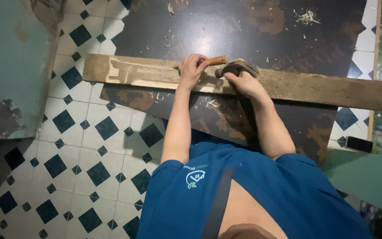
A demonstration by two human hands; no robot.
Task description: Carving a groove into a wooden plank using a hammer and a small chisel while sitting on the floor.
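The left hand (192, 68) is closed around the orange-brown front handle of a wooden hand plane (226, 66); the right hand (244, 84) wraps over the plane's rear, its grip closed on the body. The plane sits on a long weathered plank (315, 88) lying left to right across a dark board (226, 31) that serves as the counter; pale shaved wood shows on the plank to the left of the hands, and shavings (307, 17) are scattered on the far side. Nothing visible clamps the plank; a hard push could, I judge, slide it on the smooth board, and the plane might skip towards the fingers.
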